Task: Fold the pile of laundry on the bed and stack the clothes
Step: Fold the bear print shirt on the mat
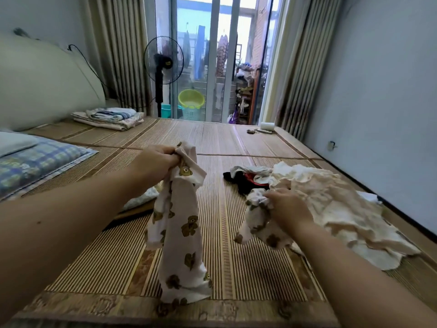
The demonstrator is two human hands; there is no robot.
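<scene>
Bear-print garment (182, 233) dangles from the left hand (158, 159) pinching its top over the bed (248, 268), the right hand (287, 207) clutches another bear-print bunch (257, 223) beside the laundry pile (343, 209), so tugging could probably drag that pile along.

Two bare forearms in front of us now: the left forearm (71, 209) and the right forearm (354, 268), both uncovered all the way to the near edge of the view. We spot one small dark spot (39, 222) on the left forearm, close to the left edge. The left hand (156, 159) is bare, and so is the right hand (287, 207). There's a tiny pale glint by the right hand's fingers, and we can't tell whether it's a ring or just cloth.
</scene>
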